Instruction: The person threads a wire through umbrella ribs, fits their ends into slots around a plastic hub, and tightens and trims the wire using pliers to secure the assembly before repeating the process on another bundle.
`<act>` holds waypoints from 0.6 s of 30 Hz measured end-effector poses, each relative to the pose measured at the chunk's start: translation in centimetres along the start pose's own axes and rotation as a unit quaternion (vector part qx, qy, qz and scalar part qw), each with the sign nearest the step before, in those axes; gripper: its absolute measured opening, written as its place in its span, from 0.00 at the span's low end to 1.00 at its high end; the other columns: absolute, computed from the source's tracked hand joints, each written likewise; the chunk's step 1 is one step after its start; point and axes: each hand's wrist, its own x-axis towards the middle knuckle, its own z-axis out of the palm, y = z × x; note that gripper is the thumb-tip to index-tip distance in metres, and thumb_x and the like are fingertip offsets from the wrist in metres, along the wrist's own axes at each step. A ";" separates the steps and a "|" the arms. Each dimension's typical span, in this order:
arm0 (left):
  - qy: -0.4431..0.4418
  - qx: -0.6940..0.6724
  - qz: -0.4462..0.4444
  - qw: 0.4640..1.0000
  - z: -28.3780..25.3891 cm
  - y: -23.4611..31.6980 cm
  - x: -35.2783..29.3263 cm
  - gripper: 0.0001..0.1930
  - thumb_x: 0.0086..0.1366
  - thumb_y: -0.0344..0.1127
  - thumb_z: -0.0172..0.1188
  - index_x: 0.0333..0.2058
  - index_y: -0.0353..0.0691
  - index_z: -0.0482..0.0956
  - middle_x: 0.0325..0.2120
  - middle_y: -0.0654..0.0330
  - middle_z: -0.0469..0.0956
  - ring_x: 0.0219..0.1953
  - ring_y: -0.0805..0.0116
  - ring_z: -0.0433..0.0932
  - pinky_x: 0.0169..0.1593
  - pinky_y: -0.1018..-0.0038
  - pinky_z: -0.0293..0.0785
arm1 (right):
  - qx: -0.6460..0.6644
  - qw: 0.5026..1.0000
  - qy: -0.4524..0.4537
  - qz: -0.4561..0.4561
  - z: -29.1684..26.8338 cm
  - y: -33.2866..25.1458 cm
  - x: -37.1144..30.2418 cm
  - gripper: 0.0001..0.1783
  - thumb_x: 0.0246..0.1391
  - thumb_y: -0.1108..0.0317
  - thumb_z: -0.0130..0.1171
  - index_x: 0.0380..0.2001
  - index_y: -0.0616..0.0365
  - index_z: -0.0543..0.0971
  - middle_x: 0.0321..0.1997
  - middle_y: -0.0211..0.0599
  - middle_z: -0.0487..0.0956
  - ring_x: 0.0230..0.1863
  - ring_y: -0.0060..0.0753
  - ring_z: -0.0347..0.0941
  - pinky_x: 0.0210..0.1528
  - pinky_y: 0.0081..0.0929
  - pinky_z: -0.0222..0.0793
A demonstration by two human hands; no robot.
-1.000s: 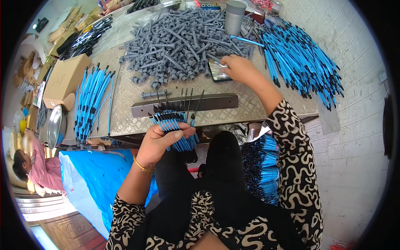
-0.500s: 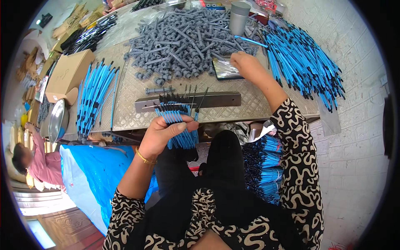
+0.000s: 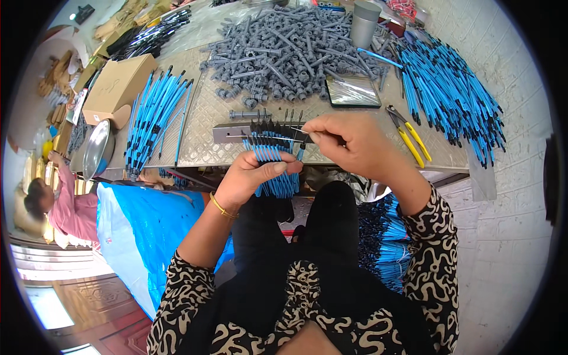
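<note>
Near the table's front edge, my left hand is closed round a row of thin blue rods with black tips. Across their black ends lies a thin silvery wire. My right hand pinches another fine silvery wire at the right end of the row, by the dark upright tips. Behind the rods sits a grey metal bar, partly covered by my hands. A shallow black tray holding many such wires lies just beyond my right hand.
A heap of grey plastic parts fills the table's far middle. Blue rods lie in piles at right and left. Yellow-handled pliers rest at right. A grey cup, cardboard box and metal bowl stand around. Someone sits far left.
My right hand has come from the tray back to the rods, bringing a thin wire. The pliers it covered now show. My left hand still grips the rods; the view has shifted slightly.
</note>
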 end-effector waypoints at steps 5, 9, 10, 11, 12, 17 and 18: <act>-0.002 -0.005 -0.006 1.000 -0.1 -0.2 -0.2 0.11 0.59 0.29 0.55 0.41 0.33 0.75 0.36 0.53 0.78 0.41 0.66 0.76 0.47 0.71 0.71 | -0.012 1.000 -0.008 0.004 0.2 0.1 0.1 0.09 0.45 0.76 0.54 0.33 0.60 0.77 0.24 0.38 0.76 0.22 0.29 0.71 0.24 0.21 0.64; 0.002 -0.003 -0.010 1.000 0.0 -0.1 -0.2 0.11 0.59 0.29 0.56 0.41 0.34 0.75 0.36 0.53 0.78 0.41 0.65 0.76 0.47 0.71 0.71 | -0.022 0.999 -0.021 -0.009 0.0 -0.1 0.1 0.10 0.45 0.76 0.54 0.34 0.60 0.77 0.25 0.39 0.76 0.23 0.31 0.72 0.25 0.22 0.65; 0.000 -0.002 -0.007 1.000 0.0 -0.2 -0.2 0.11 0.59 0.29 0.56 0.41 0.34 0.75 0.36 0.53 0.78 0.42 0.65 0.76 0.47 0.71 0.71 | -0.022 0.999 -0.021 -0.009 0.0 -0.1 0.1 0.10 0.45 0.76 0.54 0.34 0.60 0.77 0.25 0.39 0.76 0.23 0.31 0.72 0.25 0.22 0.65; -0.002 -0.001 -0.003 1.000 -0.1 -0.2 -0.2 0.11 0.59 0.29 0.56 0.41 0.34 0.75 0.36 0.53 0.78 0.42 0.65 0.76 0.47 0.71 0.71 | -0.022 1.000 -0.020 -0.007 0.0 -0.1 0.1 0.10 0.44 0.76 0.54 0.34 0.60 0.77 0.25 0.38 0.76 0.23 0.31 0.72 0.25 0.22 0.65; -0.003 -0.001 0.001 1.000 -0.2 -0.2 -0.2 0.11 0.59 0.29 0.56 0.41 0.34 0.75 0.36 0.53 0.78 0.42 0.65 0.76 0.47 0.71 0.71 | -0.021 1.000 -0.018 -0.005 0.0 -0.1 0.1 0.10 0.44 0.76 0.54 0.34 0.60 0.77 0.25 0.38 0.76 0.23 0.31 0.72 0.25 0.22 0.66; -0.009 -0.005 -0.002 1.000 -0.2 -0.2 -0.2 0.11 0.58 0.28 0.56 0.41 0.34 0.75 0.36 0.53 0.78 0.42 0.64 0.76 0.48 0.71 0.71 | -0.027 1.000 -0.013 -0.008 0.0 -0.1 0.0 0.10 0.45 0.76 0.54 0.33 0.60 0.77 0.25 0.38 0.76 0.24 0.33 0.73 0.26 0.22 0.66; -0.010 -0.001 -0.003 1.000 -0.1 -0.2 -0.2 0.11 0.58 0.28 0.56 0.41 0.34 0.75 0.36 0.53 0.78 0.42 0.64 0.76 0.48 0.71 0.71 | -0.027 1.000 -0.012 -0.007 0.0 -0.1 0.0 0.10 0.45 0.76 0.54 0.33 0.60 0.77 0.25 0.38 0.76 0.24 0.33 0.73 0.26 0.22 0.66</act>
